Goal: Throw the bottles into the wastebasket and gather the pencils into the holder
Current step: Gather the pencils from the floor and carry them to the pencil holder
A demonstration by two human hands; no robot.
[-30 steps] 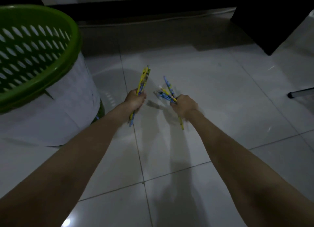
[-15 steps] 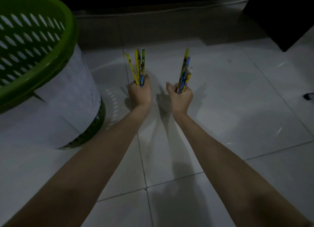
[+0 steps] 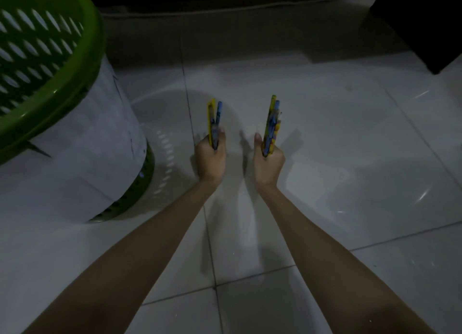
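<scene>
My left hand [image 3: 210, 158] grips a small bunch of yellow and blue pencils [image 3: 214, 118] that point away from me. A second, slightly thicker bunch of pencils [image 3: 272, 123] sticks up out of my right hand [image 3: 268, 162]. Both fists are held side by side over the white tiled floor, a hand's width apart. The green wastebasket [image 3: 50, 88], with slotted walls and white paper wrapped round its outside, stands at the left. No bottle and no pencil holder are in view.
White glossy floor tiles [image 3: 325, 158] stretch ahead and to the right. A dark piece of furniture [image 3: 425, 21] fills the top right corner, and a dark strip runs along the far wall.
Both hands turned the pencils from slanted to pointing straight away from me and gathered each bunch tighter. The hands drew nearer together and lower in view.
</scene>
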